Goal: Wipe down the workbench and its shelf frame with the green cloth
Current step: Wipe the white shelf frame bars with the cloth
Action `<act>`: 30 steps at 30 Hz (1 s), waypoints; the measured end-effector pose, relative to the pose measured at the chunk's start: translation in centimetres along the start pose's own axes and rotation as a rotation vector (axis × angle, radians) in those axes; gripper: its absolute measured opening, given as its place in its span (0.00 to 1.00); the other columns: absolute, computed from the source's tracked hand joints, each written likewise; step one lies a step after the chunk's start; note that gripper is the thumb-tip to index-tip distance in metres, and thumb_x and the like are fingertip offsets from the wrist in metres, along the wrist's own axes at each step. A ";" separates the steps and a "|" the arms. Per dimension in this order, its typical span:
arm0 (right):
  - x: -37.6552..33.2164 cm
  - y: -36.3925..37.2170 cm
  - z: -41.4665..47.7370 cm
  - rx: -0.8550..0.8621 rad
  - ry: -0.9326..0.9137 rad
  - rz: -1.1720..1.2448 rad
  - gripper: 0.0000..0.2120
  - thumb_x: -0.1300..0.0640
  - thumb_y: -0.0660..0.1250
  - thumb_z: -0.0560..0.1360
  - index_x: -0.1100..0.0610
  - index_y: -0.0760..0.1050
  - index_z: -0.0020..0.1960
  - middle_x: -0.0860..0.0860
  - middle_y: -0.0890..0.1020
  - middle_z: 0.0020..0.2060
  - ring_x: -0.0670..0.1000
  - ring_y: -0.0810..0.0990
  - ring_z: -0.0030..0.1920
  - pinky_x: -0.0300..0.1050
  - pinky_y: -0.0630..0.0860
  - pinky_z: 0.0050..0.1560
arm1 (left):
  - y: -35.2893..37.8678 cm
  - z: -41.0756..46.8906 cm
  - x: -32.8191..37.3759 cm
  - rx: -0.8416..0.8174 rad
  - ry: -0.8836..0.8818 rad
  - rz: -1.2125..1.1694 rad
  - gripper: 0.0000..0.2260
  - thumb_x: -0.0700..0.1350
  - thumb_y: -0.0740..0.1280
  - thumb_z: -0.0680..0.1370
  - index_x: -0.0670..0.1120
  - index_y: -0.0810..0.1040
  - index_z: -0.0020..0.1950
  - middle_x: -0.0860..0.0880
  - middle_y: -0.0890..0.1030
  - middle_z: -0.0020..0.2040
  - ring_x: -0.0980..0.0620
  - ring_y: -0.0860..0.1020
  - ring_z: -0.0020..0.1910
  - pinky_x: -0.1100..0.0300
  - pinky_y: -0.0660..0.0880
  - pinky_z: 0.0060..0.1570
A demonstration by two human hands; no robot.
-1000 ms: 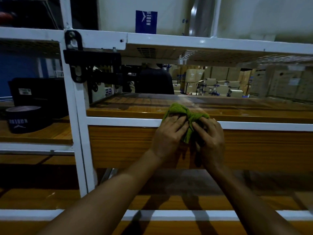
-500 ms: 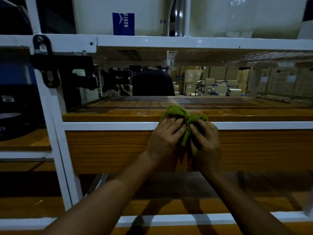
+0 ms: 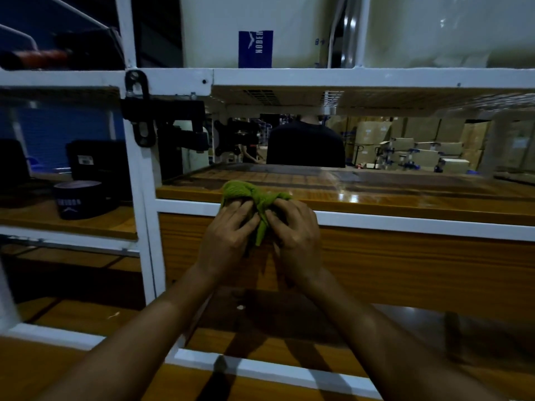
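The green cloth (image 3: 254,198), bunched with its long axis running left-right and a tail hanging down, lies on the white shelf rail (image 3: 405,222). Left hand (image 3: 228,238) and right hand (image 3: 295,233) grip it with curled fingers.

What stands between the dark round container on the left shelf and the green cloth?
In the head view, the white upright post of the shelf frame stands between the dark round container and the green cloth.
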State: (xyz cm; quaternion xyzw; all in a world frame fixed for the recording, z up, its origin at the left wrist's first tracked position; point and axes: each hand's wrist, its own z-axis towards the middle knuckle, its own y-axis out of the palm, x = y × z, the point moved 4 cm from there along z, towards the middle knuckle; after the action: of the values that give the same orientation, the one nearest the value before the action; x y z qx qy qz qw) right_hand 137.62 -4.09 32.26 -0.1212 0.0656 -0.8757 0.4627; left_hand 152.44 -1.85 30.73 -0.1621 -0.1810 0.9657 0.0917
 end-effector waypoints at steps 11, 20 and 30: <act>0.1 0.3 -0.4 0.030 -0.037 -0.025 0.11 0.64 0.69 0.75 0.64 0.82 0.56 0.62 0.81 0.55 0.61 0.75 0.57 0.54 0.71 0.53 | 0.9 -0.2 -0.4 0.062 -0.015 -0.023 0.13 0.39 0.67 0.78 0.37 0.80 0.61 0.34 0.76 0.64 0.33 0.75 0.62 0.41 0.72 0.58; 3.6 -3.6 -2.1 0.071 -0.010 -0.132 0.12 0.60 0.68 0.74 0.59 0.83 0.56 0.58 0.82 0.58 0.58 0.73 0.57 0.52 0.66 0.52 | 2.1 2.0 4.7 0.102 -0.013 -0.067 0.12 0.40 0.63 0.81 0.37 0.80 0.61 0.35 0.76 0.64 0.35 0.75 0.62 0.40 0.71 0.60; 12.8 -13.2 -5.3 0.078 -0.071 -0.197 0.15 0.60 0.73 0.71 0.56 0.81 0.57 0.53 0.75 0.62 0.58 0.72 0.56 0.52 0.64 0.50 | 6.1 7.8 16.5 0.161 0.013 -0.135 0.11 0.39 0.65 0.79 0.37 0.81 0.59 0.35 0.77 0.64 0.35 0.74 0.64 0.41 0.70 0.64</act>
State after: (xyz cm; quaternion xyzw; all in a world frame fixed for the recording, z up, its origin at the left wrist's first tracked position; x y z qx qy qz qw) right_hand 118.73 -7.27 32.06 -0.1399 0.0029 -0.9140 0.3808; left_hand 133.68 -6.03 30.69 -0.1479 -0.1125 0.9677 0.1705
